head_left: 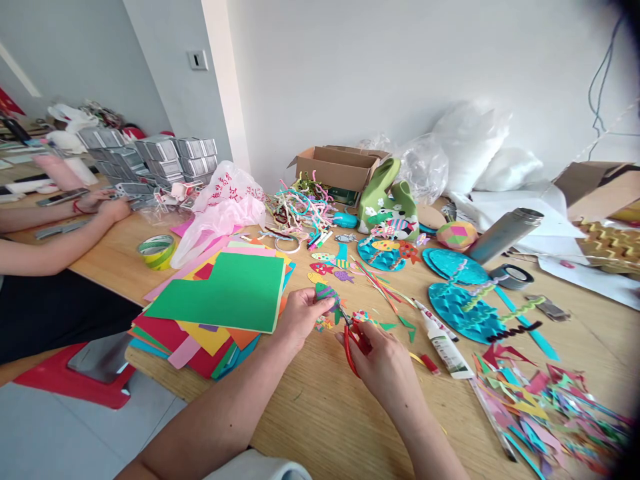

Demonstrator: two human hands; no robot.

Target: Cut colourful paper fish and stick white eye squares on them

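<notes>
My left hand (300, 319) is pinching a paper fish (326, 291) at the centre of the frame. My right hand (379, 359) is curled around the scissors (347, 337), whose blades point to the fish, above the counter (295, 403).

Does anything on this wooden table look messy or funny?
Yes, two things. Many-coloured paper scraps lie strewn in a jumble on the right side of the wooden table. The green-topped pile of coloured paper sheets on the left is askew, with corners poking out at different angles. I see nothing clearly broken.
</notes>
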